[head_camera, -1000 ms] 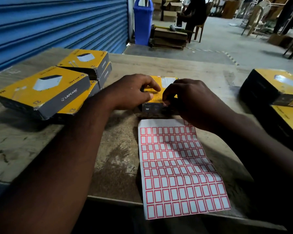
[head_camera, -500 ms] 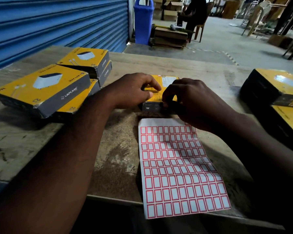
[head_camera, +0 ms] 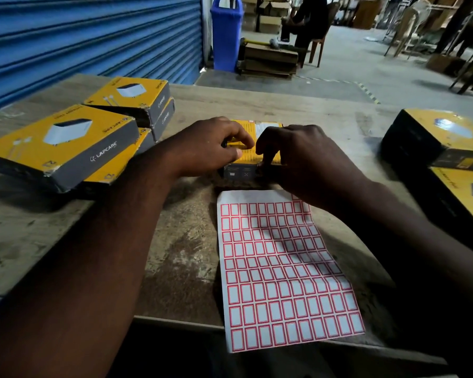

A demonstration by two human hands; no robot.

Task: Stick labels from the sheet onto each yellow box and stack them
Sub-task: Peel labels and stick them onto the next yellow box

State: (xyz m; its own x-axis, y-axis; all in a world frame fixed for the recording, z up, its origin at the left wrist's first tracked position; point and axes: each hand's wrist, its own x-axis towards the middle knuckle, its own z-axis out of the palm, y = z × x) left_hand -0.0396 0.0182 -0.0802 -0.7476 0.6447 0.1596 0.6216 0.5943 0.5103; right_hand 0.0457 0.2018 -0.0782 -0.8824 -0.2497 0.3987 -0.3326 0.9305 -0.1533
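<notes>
Small yellow box (head_camera: 239, 171) sat mid-tabletop (head_camera: 298, 105), just beyond far end of label sheet (head_camera: 281, 268). Box gripped by left hand (head_camera: 210, 148), fingers curled over its left edge. Near edge pinched by right hand (head_camera: 298, 159), fingers bent down; label under fingertips can't be made out. Sheet laid flat, near end hung over tabletop edge. More yellow boxes piled at left (head_camera: 63, 143), others stacked at right (head_camera: 448, 132).

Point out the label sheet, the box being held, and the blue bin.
label sheet (head_camera: 279, 268), head view, middle of the grid.
held box (head_camera: 260, 128), head view, far end of its top.
blue bin (head_camera: 225, 36), head view, front wall.
</notes>
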